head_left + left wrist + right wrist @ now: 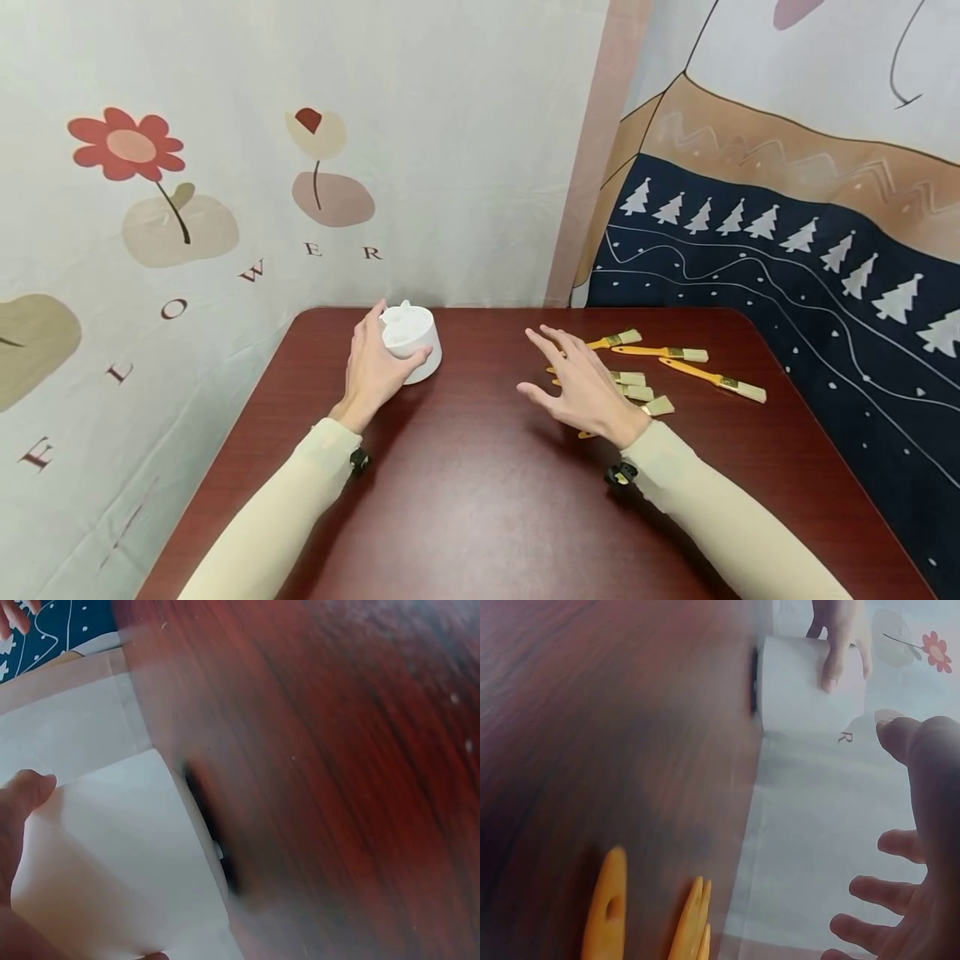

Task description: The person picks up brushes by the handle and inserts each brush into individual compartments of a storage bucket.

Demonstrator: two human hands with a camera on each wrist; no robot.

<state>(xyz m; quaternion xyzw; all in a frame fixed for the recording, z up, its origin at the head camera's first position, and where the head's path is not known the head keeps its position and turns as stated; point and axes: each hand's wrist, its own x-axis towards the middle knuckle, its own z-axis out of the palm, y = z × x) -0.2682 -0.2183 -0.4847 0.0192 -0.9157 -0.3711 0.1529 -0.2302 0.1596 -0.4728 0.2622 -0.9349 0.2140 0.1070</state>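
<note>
At the back left of the table, my left hand (377, 367) grips a white round container (425, 343) by its sides, thumb on the near right. Its top has small pointed bumps. In the left wrist view the white wall (127, 847) fills the lower left, with a dark shadow along its base; whether it touches the table, I cannot tell. My right hand (588, 385) hovers with fingers spread and holds nothing. Below and beyond it lie several paintbrushes (688, 369) with yellow handles and pale bristles; it partly hides some. Orange-yellow handle ends (607, 911) show in the right wrist view.
A dark red wood-grain table (480, 500) spans the space under both arms. Behind it hangs a pale cloth (465, 167) printed with flowers and letters. On the right hangs a dark blue cloth (712, 258) with white trees.
</note>
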